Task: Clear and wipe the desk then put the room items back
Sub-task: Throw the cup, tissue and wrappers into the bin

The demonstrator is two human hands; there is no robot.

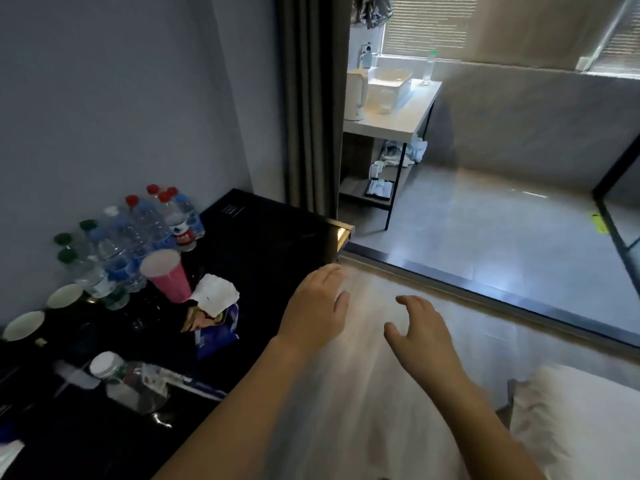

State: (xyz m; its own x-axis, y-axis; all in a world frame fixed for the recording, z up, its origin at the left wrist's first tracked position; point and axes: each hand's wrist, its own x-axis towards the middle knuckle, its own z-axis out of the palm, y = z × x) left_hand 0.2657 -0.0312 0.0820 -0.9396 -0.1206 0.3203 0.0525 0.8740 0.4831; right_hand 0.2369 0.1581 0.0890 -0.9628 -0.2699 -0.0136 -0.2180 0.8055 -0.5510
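My left hand palm down, fingers loose, empty, past the desk's right edge, my right hand spread, empty, bottles at desk's far left corner, pink cup beside them.

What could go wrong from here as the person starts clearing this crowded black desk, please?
1. The pink cup stands tilted against the water bottles; pulling a bottle first could tip it.
2. The bottles are packed tightly, so a one-handed grab might topple neighbours.
3. The crumpled tissue sits loosely on the snack packet near the desk edge and could slide off. Both the left hand and right hand are empty now.
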